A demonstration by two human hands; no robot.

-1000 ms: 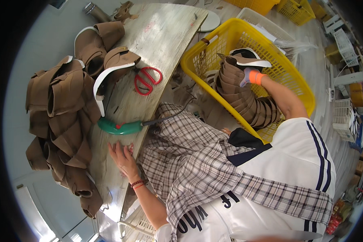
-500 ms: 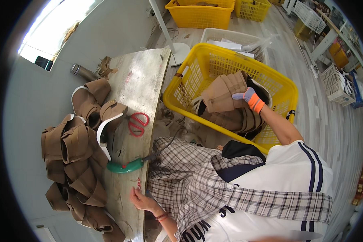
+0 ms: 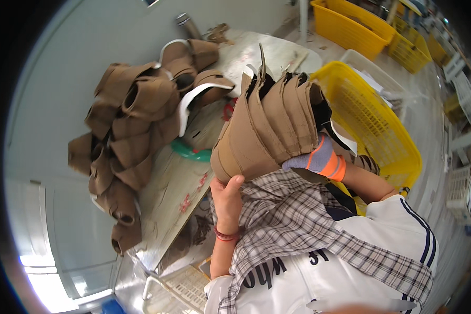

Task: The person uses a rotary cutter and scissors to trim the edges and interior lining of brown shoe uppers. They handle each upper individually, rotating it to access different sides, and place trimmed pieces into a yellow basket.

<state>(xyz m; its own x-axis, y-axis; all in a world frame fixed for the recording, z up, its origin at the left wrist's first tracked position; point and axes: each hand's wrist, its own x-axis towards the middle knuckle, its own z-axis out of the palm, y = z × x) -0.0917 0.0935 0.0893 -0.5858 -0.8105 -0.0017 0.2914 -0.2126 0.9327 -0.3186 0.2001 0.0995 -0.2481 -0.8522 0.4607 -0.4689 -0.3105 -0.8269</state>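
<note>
We are holding 1 brown stack.
Our bare left hand and gloved right hand are gripping it.

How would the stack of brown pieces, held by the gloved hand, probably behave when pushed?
The stack would probably flex, since its thin layers curve and fan apart at the upper edge. They seem only nested, with no fastening in view, so they might slip apart. It is likely not slippery: the surface looks matt and cloth-like.
</note>
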